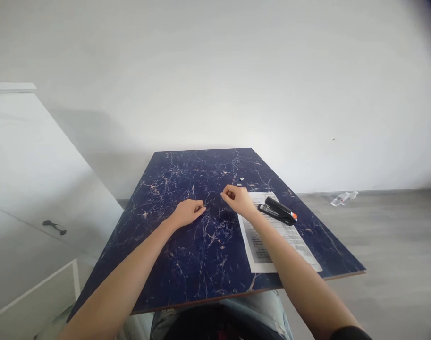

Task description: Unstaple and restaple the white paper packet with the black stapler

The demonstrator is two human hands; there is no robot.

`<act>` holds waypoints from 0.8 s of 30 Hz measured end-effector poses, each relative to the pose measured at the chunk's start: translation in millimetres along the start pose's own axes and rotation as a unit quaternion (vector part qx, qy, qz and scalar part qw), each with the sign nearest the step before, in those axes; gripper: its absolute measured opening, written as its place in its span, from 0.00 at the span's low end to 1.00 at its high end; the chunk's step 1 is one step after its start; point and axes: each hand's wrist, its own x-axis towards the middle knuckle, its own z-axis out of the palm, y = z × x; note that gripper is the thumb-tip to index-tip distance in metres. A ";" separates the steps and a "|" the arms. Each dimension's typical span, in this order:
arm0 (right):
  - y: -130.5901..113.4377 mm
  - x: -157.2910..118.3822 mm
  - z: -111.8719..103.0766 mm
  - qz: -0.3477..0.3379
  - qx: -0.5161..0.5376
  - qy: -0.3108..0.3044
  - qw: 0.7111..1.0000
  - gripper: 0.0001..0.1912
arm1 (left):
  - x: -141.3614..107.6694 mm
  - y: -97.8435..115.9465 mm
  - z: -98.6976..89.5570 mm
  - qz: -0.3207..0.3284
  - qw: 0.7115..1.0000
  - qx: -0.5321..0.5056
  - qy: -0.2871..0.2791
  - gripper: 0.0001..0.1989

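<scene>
Over the middle of the dark blue marbled table [208, 264], my left hand [187, 212] is closed, thumb and forefinger pressed together; anything between them is too small to make out. My right hand [238, 199] is also closed, its fingers curled in, and what they may hold is hidden. It is near the top left corner of some printed paper [256, 236], which my right forearm partly covers. On the paper lies a black stapler [277, 211] with an orange-red tip, its top part raised. Just beyond my right hand are two tiny greyish pieces [241, 179], perhaps staple strips.
A white cabinet [31, 165] with a dark handle [54, 227] stands to the left. The table's far edge is close to a plain white wall [208, 71]. A clear plastic object [343, 198] lies on the grey floor [395, 236] at right.
</scene>
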 end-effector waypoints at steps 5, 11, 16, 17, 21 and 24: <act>14.7 -5.3 12.5 0.011 -0.068 -0.102 0.992 0.08 | 1.0 0.3 0.4 0.001 1.000 -0.002 -0.005 0.17; 17.6 -7.8 21.7 -0.003 -0.099 -0.179 0.979 0.07 | 2.3 -0.1 1.0 0.004 1.000 -0.006 -0.006 0.18; 14.3 -9.2 26.0 -0.012 -0.099 -0.173 0.980 0.06 | 3.1 -2.1 2.2 0.006 1.000 -0.005 -0.007 0.18; 14.2 -9.3 26.1 -0.013 -0.098 -0.171 0.980 0.06 | 3.1 -2.3 2.3 0.006 1.000 -0.006 -0.008 0.18; 14.9 -9.6 26.0 -0.008 -0.095 -0.169 0.981 0.06 | 2.9 -1.6 1.9 0.003 1.000 -0.003 -0.008 0.18; 15.0 -10.0 26.8 -0.004 -0.092 -0.171 0.981 0.06 | 2.8 -0.3 0.9 0.000 1.000 -0.003 -0.008 0.18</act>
